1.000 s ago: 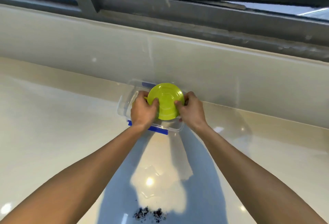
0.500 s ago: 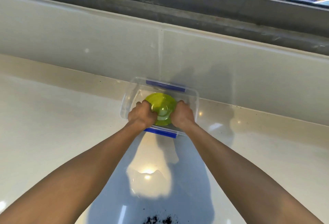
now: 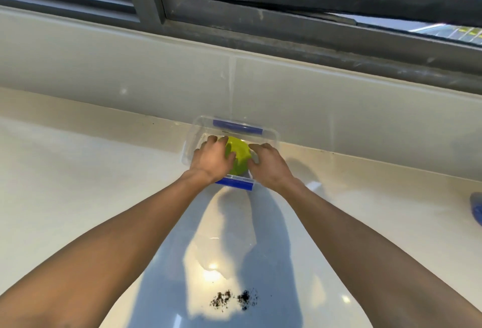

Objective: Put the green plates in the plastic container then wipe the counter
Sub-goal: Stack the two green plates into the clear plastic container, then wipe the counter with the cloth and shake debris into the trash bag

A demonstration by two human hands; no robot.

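Note:
A stack of green plates [image 3: 239, 154] sits low inside the clear plastic container [image 3: 271, 136], which has blue latches and stands against the back wall. My left hand [image 3: 212, 159] grips the stack's left side, with the thumb lying over the top plate. My right hand [image 3: 271, 164] is at the stack's right edge, fingers curled against it. Both hands reach down into the container and hide parts of the plates. How many plates are stacked cannot be told.
The glossy cream counter [image 3: 78, 184] has a patch of dark crumbs [image 3: 234, 299] near its front. A blue object [image 3: 476, 210] pokes in at the right edge. A tiled wall and a grey window frame rise behind the container.
The plates went from held above the container to lowered inside it. My hands followed them down, and my right hand has shifted slightly to the right.

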